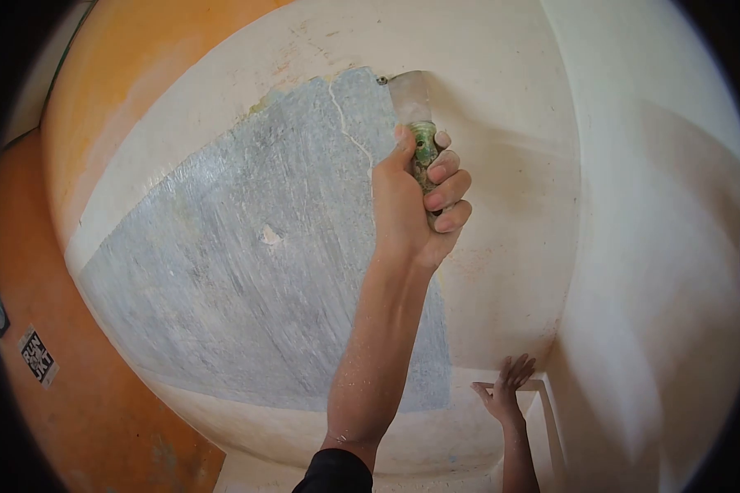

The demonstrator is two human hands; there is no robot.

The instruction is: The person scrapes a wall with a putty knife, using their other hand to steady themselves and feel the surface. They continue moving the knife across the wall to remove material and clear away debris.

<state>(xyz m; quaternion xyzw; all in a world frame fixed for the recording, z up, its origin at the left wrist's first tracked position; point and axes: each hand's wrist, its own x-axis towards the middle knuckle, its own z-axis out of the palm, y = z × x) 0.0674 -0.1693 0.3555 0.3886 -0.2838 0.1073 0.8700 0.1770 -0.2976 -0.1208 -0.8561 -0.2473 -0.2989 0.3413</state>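
Left hand (415, 201) raised overhead, closed in a full grip round the green handle of a scraper (411, 99), thumb up along the handle, fingertips wrapped round its right side. The scraper blade points up and lies against the cream coating (501, 246), right at the upper right corner of the grey bare patch (247, 271). A small dark fastener (381, 80) sits just beside the blade's left corner. A pale crack (345, 123) runs down the grey patch left of the hand, and one cream fleck (270, 236) sits mid-patch. Right hand (501, 390) low and to the right, open, fingers spread, holding nothing, resting at a pale ledge (543, 384). Orange wall (99, 394) at left carries a coded label (38, 356).
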